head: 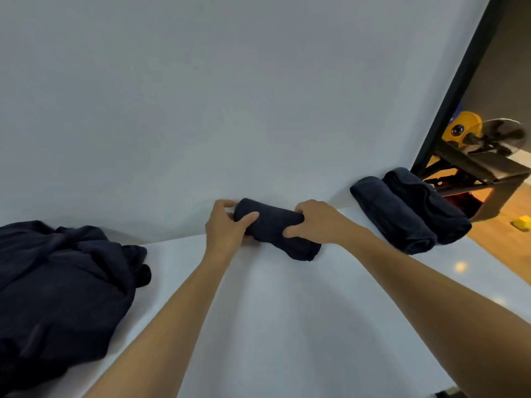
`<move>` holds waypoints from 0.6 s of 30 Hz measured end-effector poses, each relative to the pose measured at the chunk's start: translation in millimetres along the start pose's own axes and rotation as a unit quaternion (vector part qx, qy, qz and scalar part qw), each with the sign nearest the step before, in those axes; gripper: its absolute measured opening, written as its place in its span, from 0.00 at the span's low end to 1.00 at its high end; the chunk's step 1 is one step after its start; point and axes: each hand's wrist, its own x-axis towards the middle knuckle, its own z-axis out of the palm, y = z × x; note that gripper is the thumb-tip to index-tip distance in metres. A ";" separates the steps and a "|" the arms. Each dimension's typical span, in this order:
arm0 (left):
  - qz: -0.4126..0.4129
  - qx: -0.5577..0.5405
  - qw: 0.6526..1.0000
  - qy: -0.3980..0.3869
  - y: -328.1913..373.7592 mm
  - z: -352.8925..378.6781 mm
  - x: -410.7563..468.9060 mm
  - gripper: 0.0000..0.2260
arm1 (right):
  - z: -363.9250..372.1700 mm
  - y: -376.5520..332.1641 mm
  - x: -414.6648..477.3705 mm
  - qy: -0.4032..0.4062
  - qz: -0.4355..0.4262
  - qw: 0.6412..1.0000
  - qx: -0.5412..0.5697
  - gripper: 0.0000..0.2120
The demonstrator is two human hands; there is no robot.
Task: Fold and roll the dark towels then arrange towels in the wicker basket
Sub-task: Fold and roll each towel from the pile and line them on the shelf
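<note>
A dark navy towel [273,225], rolled into a short cylinder, lies on the white table [287,311] close to the white wall. My left hand [227,225] grips its left end, and my right hand [316,222] grips its right side from above. A loose flap of the roll sticks out at the lower right. Two finished rolled dark towels [408,214] lie side by side at the table's right edge. A heap of unfolded dark towels [57,282] sits at the left. No wicker basket is in view.
The white wall [230,96] rises directly behind the table. Past the table's right edge there is a wooden floor [502,248], a black frame [459,81] and a fan with a yellow disc [465,130].
</note>
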 end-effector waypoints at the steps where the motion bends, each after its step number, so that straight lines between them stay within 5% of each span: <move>1: -0.013 -0.046 0.999 0.006 1.5 13.9 -8.9 0.23 | -3.0 7.8 -5.5 -0.001 0.037 0.998 0.055 0.18; 5: -0.103 -0.159 0.982 -0.015 1.2 71.9 -26.6 0.24 | -19.1 39.0 -27.6 0.043 0.143 0.970 0.191 0.16; 8: -0.140 -0.193 0.964 -0.116 18.6 114.8 -30.5 0.19 | -33.7 59.3 -41.7 0.096 0.171 0.958 0.209 0.19; 13: -0.150 -0.170 0.960 -0.163 39.8 171.8 -28.4 0.16 | -45.4 76.5 -58.8 0.173 0.184 0.968 -0.001 0.16; 18: -0.119 -0.080 0.979 -0.142 43.4 193.2 -24.8 0.15 | -35.3 73.0 -64.9 0.211 0.178 0.935 -0.222 0.19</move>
